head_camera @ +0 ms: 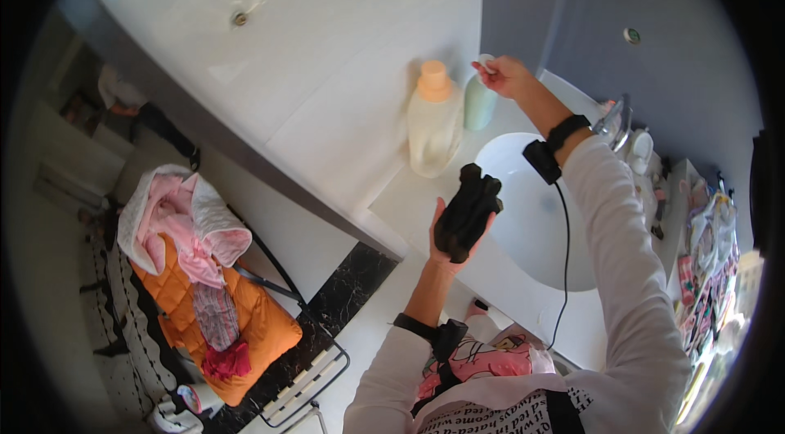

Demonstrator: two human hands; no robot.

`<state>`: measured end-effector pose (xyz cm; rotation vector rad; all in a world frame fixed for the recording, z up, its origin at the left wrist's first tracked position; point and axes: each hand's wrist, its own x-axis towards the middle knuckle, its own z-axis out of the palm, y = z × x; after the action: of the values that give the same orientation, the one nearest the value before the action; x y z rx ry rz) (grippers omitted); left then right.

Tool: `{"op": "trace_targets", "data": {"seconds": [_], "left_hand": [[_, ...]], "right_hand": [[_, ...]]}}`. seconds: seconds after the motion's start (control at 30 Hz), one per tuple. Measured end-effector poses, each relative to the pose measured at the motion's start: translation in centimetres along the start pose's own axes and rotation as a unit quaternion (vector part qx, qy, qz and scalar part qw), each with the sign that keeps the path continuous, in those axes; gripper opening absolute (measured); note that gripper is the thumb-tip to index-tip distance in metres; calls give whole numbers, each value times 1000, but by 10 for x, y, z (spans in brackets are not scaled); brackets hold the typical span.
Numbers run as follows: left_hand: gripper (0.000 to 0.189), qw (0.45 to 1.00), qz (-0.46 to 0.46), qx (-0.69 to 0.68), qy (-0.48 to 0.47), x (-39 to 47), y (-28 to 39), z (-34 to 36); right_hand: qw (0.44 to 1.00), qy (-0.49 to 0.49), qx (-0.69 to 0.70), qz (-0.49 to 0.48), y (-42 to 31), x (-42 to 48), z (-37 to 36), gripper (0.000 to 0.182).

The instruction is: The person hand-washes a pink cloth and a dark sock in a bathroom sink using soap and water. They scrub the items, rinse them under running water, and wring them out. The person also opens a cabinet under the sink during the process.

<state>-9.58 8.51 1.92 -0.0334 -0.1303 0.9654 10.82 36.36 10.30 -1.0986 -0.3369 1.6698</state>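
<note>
My left hand [436, 250] holds a crumpled dark bundle [464, 213], apparently cloth, near the left rim of a white washbasin [539, 231]. At the back of the counter, my right hand [509, 75] grips the white top [486, 61] of a pale green bottle [479, 106]. Whether that top is a cap or a pump I cannot tell, nor whether it is attached. Beside the green bottle stands a large cream jug [432, 133] with an orange cap [434, 81].
A chrome faucet [616, 121] rises at the basin's right. Small items hang on the right [711, 250]. Left of the partition, an orange quilted garment [233, 323] and pink clothes [178, 207] lie on a metal-framed rack [306, 382]. Another person [144, 106] is farther off.
</note>
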Motion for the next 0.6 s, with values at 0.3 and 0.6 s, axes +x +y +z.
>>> {"op": "trace_targets", "data": {"seconds": [0.3,0.6], "left_hand": [[67,998,-19,57,34,12,0,-3],[67,995,-63,16,75,23,-11,2]], "right_hand": [[990,38,-89,-101,25,10,22,19],[972,98,-180,-118,27,-33,-9,34]]}}
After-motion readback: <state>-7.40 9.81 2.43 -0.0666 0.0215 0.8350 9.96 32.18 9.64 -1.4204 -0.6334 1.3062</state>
